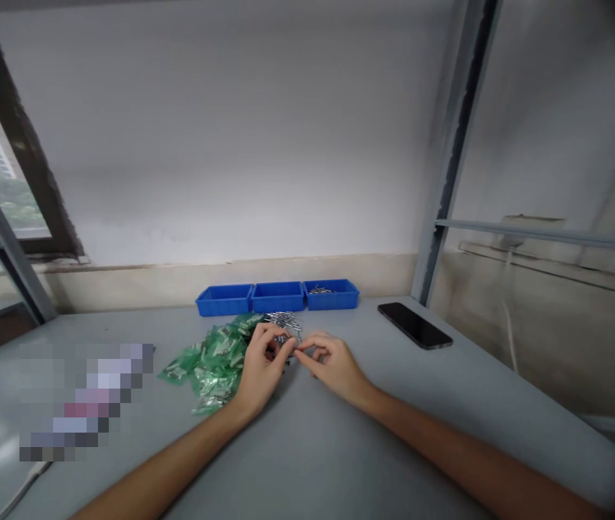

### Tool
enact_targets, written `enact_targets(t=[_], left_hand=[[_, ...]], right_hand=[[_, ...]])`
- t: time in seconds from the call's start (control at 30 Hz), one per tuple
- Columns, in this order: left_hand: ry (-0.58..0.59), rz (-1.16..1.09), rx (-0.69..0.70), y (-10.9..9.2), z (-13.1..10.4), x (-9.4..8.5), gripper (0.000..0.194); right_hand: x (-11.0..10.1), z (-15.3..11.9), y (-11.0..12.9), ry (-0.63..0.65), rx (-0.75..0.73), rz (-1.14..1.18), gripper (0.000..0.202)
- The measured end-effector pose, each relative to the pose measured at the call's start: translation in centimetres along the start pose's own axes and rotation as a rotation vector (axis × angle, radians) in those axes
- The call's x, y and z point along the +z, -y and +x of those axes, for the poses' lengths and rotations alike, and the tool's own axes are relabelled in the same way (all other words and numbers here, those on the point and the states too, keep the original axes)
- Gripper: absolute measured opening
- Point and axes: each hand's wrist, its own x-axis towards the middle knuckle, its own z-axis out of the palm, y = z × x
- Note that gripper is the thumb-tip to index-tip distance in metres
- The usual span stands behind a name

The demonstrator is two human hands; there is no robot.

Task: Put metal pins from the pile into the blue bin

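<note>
My left hand [265, 362] and my right hand [334, 363] meet over the middle of the table, thumbs and fingertips pinched close together. Whatever they hold between them is too small to name; a thin, dark piece shows near the fingertips. Just behind my hands lies a loose pile of small metal pieces [284, 320], thin and shiny like screws or pins. A heap of green plastic packets [218, 357] with small parts inside sits against the left side of my left hand. My fingers partly hide the near end of the metal pile.
Three blue bins [278, 297] stand in a row along the wall; the right one holds thin metal pieces [321, 290]. A black phone [414, 325] lies at the right. At the left is a blurred-out flat object [96, 397] with a white cable [26, 484]. Metal frame posts [451, 166] rise at the sides.
</note>
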Motion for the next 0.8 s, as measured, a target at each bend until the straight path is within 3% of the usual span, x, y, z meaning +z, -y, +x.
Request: enact_targets(t=[0.23,0.5,0.63,0.8], left_hand=[[-0.016,0.055,0.024,0.0,0.4,-0.2,0.016],[0.099,0.031,-0.033,0.8,0.4,-0.1,0.019],[0.052,0.057,-0.062,0.9,0.4,-0.2,0.019],[0.118,0.036,-0.103,1.0,0.3,-0.3,0.018]], right_hand=[[0.0,0.0,-0.2,-0.09,-0.043,0.059,0.022],[-0.6,0.7,-0.7,-0.216,-0.032,0.108,0.025],[-2.4,1.7,-0.7,-0.314,0.081,0.08,0.032],[-6.0,3.5,-2.5,-0.418,0.104,0.06,0.038]])
